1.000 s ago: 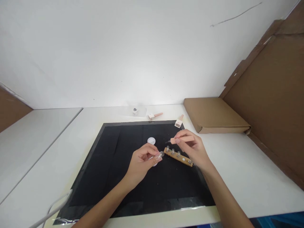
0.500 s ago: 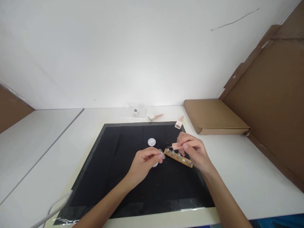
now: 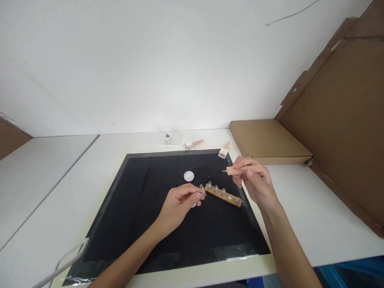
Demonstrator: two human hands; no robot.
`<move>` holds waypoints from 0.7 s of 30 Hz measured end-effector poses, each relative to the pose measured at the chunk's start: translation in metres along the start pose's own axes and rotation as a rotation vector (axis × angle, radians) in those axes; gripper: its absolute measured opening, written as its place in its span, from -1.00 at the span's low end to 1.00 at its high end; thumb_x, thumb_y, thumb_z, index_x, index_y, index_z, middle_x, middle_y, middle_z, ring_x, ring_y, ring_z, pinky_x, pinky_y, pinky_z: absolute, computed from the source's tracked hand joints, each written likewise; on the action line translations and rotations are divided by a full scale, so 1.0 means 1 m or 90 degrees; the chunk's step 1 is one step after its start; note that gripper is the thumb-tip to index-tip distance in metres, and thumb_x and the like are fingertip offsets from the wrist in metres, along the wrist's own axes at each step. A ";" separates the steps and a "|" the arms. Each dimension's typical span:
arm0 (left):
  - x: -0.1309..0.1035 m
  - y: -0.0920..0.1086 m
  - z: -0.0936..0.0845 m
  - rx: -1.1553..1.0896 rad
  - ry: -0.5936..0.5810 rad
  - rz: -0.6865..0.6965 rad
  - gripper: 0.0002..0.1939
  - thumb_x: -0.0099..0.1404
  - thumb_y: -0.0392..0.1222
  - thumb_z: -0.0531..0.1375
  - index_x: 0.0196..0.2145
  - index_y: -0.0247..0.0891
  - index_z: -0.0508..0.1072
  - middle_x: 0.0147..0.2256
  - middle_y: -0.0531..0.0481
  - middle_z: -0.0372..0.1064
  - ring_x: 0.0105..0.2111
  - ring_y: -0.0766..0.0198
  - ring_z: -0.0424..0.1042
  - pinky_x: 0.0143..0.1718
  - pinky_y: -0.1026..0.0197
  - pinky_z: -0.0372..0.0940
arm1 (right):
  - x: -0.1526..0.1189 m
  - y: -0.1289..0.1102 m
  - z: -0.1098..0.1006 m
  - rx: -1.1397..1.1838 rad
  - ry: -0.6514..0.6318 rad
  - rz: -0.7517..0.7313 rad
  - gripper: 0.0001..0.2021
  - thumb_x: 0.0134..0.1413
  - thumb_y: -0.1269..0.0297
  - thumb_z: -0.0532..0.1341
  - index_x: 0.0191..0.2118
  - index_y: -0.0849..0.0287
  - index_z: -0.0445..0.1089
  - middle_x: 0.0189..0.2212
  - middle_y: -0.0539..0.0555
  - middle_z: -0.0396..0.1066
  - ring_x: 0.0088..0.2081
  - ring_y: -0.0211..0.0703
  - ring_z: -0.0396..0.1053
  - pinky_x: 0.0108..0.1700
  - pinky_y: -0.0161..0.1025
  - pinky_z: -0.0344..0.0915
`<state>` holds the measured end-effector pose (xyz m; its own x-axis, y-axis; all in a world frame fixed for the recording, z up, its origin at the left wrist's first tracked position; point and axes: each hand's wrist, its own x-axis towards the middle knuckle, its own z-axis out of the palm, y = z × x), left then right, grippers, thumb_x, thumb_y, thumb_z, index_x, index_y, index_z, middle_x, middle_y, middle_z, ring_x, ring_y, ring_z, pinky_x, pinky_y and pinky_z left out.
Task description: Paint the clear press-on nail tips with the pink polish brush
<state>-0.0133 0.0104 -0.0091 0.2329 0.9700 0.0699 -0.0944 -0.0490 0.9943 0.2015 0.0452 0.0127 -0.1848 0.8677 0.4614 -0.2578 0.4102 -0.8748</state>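
Observation:
My left hand [image 3: 179, 204] pinches a clear, curved piece like a false nail tip [image 3: 203, 189] between thumb and fingers. A slim brush [image 3: 229, 171] with a peach handle and dark bristles is in my right hand [image 3: 256, 180], pointing left and held apart from the clear piece. Below it, a wooden strip [image 3: 220, 195] carries several small clear holders and a white dot, with a clear tip at its right end. A round white dish [image 3: 189, 176] lies beyond my left hand. Another white round thing [image 3: 194, 205] is mostly hidden under that hand.
Everything stands on a black mat [image 3: 162, 172] on a white table. At the back are two small pale bottles [image 3: 189, 145] [image 3: 223, 153] with peach handles and a clear tray [image 3: 174, 138]. A flat cardboard box [image 3: 270, 138] lies at the right; a white bar [image 3: 66, 266] crosses the left corner.
My right hand has drawn the brush up and to the right, away from the clear piece and the wooden strip. The left hand keeps its pinch, and the clear piece is turned a little.

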 end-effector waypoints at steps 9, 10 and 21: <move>0.002 -0.007 0.001 -0.008 -0.010 0.041 -0.86 0.11 -0.18 0.31 -0.51 -0.31 0.55 -0.50 -0.02 0.39 -0.50 0.34 0.35 -0.45 0.30 0.29 | -0.004 0.007 0.018 -0.060 -0.015 -0.070 -0.76 0.17 0.22 0.22 -0.51 0.09 0.46 -0.47 0.00 0.45 -0.54 -0.28 0.29 -0.48 -0.27 0.24; 0.002 -0.008 0.000 -0.001 -0.012 0.045 -0.87 0.12 -0.19 0.31 -0.51 -0.30 0.55 -0.50 -0.03 0.39 -0.49 0.34 0.35 -0.45 0.30 0.29 | -0.005 0.006 0.020 -0.085 -0.033 -0.074 -0.77 0.19 0.23 0.20 -0.48 0.09 0.47 -0.47 0.02 0.46 -0.51 -0.25 0.32 -0.45 -0.25 0.25; 0.001 -0.006 -0.002 0.072 -0.004 0.100 -0.86 0.16 -0.20 0.28 -0.50 -0.29 0.57 -0.49 -0.05 0.41 -0.50 0.33 0.36 -0.46 0.29 0.27 | -0.006 -0.003 0.034 -0.183 -0.146 -0.118 -0.86 0.20 0.33 0.14 -0.33 0.09 0.44 -0.53 0.02 0.40 -0.47 -0.18 0.24 -0.41 -0.21 0.21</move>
<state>-0.0142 0.0126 -0.0153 0.2303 0.9466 0.2257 -0.0215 -0.2270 0.9737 0.1709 0.0292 0.0174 -0.3754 0.6995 0.6081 -0.0377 0.6440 -0.7641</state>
